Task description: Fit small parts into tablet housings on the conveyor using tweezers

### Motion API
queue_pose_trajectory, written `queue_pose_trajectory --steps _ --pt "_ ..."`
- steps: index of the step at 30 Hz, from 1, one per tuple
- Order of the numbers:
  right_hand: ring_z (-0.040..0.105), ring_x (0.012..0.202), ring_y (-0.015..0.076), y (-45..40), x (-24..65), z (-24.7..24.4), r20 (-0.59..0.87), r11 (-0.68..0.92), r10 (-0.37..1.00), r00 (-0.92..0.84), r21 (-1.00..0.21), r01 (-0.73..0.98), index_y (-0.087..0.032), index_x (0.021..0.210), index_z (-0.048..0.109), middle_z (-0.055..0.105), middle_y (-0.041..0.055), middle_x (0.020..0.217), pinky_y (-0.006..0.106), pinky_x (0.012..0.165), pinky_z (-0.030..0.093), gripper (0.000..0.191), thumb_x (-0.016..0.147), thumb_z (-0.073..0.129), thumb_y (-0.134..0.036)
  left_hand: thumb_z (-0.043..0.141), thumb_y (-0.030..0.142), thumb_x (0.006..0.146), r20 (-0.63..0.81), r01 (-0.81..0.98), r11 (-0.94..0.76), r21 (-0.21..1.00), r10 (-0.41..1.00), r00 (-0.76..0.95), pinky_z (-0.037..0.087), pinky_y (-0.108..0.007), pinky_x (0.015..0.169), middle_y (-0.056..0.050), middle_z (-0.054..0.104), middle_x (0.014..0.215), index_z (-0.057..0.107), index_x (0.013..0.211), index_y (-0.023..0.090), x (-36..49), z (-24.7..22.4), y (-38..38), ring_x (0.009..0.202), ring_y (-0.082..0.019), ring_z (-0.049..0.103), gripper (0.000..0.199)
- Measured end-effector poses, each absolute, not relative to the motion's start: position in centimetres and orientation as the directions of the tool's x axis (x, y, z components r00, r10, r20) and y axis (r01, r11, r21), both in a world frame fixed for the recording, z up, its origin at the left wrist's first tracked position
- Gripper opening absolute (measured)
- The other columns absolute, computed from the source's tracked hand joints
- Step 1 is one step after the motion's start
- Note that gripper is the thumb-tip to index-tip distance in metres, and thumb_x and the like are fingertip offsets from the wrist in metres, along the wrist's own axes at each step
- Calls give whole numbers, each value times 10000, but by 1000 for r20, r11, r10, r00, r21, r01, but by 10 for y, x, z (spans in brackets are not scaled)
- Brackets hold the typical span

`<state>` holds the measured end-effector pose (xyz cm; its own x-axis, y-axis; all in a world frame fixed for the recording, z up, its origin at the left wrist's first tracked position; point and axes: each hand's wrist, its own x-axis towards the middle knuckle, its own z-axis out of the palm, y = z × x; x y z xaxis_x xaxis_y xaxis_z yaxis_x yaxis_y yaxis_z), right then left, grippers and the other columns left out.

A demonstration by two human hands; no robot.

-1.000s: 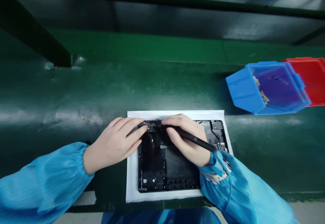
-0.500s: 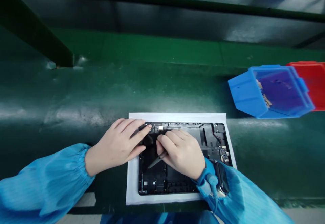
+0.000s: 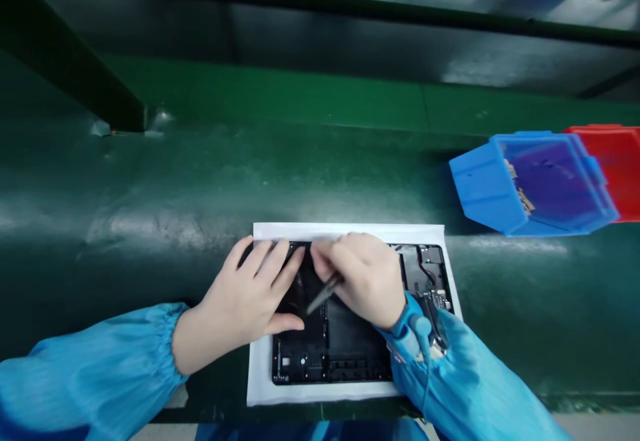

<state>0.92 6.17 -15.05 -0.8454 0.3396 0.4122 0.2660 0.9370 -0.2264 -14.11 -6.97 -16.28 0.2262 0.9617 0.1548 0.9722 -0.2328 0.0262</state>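
Observation:
A black device housing (image 3: 357,344) with small boards and wires inside lies face up on a white sheet (image 3: 260,387). My left hand (image 3: 250,287) rests over its upper left corner, fingers spread, fingertips on the frame's top edge. Closed over the top middle of the housing is my right hand (image 3: 363,274), holding a pair of dark tweezers (image 3: 324,294) that slant down to the left out of the fist. What the right fingertips touch is hidden. A small circuit board (image 3: 440,299) with a red and black wire shows at the housing's right side.
On the green bench (image 3: 300,167), a blue bin (image 3: 487,187) with small parts stands at the right, a red bin (image 3: 620,174) behind it. A dark post (image 3: 75,61) rises at the left. A blue wrist strap with a cord (image 3: 421,327) is around my right wrist.
My right hand has moved up to the housing's top edge with the tweezers. My left hand has shifted slightly right, its fingers spread wider.

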Motion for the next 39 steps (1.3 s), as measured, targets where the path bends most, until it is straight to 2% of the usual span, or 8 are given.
queue_pose_trajectory --steps 3,5,9,12,17,26,33,39 --pt "479 470 126 54 17 -146 432 999 34 -901 -52 13 -132 806 671 586 -3 533 289 469 327 194 868 489 -109 522 652 774 141 971 -230 71 966 218 360 -494 931 -193 549 1188 518 1274 98 -144 -164 -69 1043 -326 504 746" --pt "494 473 126 54 21 -146 413 997 -26 -910 -52 -52 -119 822 676 590 -3 533 286 468 341 195 870 487 -113 542 629 778 118 963 -257 85 962 246 359 -490 934 -177 548 1185 500 1292 119 -149 -164 -66 1040 -313 508 726" --pt "536 498 130 65 26 -150 379 976 151 -913 -203 77 -113 896 672 628 9 569 272 504 394 183 883 532 -231 527 567 824 104 949 -299 96 952 289 351 -479 945 -154 546 1192 478 1307 145 -157 -161 -62 1058 -293 509 643" --pt "575 533 138 72 27 -155 320 951 266 -909 -241 194 -117 941 671 663 22 619 268 545 423 195 899 520 -233 525 541 837 107 948 -300 111 951 289 356 -472 937 -155 548 1183 484 1299 144 -159 -161 -61 1059 -294 511 610" --pt "617 582 140 70 23 -160 262 922 354 -898 -262 287 -166 805 668 690 14 654 255 594 440 222 914 484 -225 504 507 860 116 939 -311 150 948 295 355 -471 937 -153 545 1181 486 1301 167 -162 -163 -59 1083 -295 502 557" --pt "619 557 147 68 22 -160 258 896 408 -876 -299 329 -173 772 655 692 15 637 257 572 440 190 886 508 -213 521 479 859 100 911 -382 153 924 370 341 -477 946 -130 550 1161 484 1303 242 -174 -163 -54 1046 -276 514 505" --pt "604 553 135 71 26 -151 385 853 457 -802 -447 271 -163 833 637 690 34 676 254 570 455 125 857 524 -211 478 549 859 132 904 -402 144 914 385 364 -479 910 -133 530 1143 464 1324 294 -177 -167 -50 1040 -278 506 531" --pt "576 533 140 62 48 -115 519 850 494 -698 -458 261 -214 829 602 621 2 597 266 558 457 106 851 508 -171 474 422 896 165 911 -388 138 916 365 356 -486 944 -109 544 1157 530 1264 282 -179 -168 -53 1063 -249 509 398"
